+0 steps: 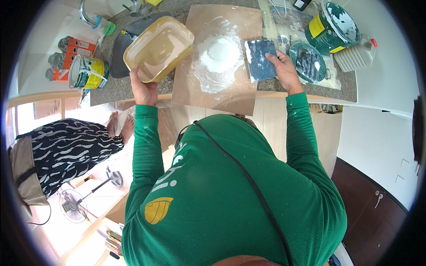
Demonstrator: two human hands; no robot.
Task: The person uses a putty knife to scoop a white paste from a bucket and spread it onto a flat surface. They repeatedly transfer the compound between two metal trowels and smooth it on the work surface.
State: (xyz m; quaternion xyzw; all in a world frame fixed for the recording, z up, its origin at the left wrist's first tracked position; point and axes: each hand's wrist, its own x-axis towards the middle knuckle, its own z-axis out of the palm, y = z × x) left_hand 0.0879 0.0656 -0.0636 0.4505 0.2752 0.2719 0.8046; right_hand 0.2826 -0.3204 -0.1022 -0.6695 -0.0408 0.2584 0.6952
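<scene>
In my left hand [144, 91] is a yellowish rectangular plastic tub [174, 62], gripped by its near left edge and tilted with its opening facing up toward me. My right hand [287, 71] holds a dark blue, square flat spreader [259, 63] with white smears; the thumb lies on its face. Between the two hands, a heap of white powder [218, 55] spreads over a brown sheet of board [202, 20] that overhangs the counter's near edge. The spreader's left edge is beside the powder. Fingers under the tub are partly hidden.
Right of the spreader lie a smeared green lid [307, 62], a green bucket [313, 33] and a plastic jug [357, 55]. To the left stand a paint-streaked can [88, 73], orange boxes [80, 46] and a sink [120, 53]. Another person [75, 150] stands at left near a fan [73, 205].
</scene>
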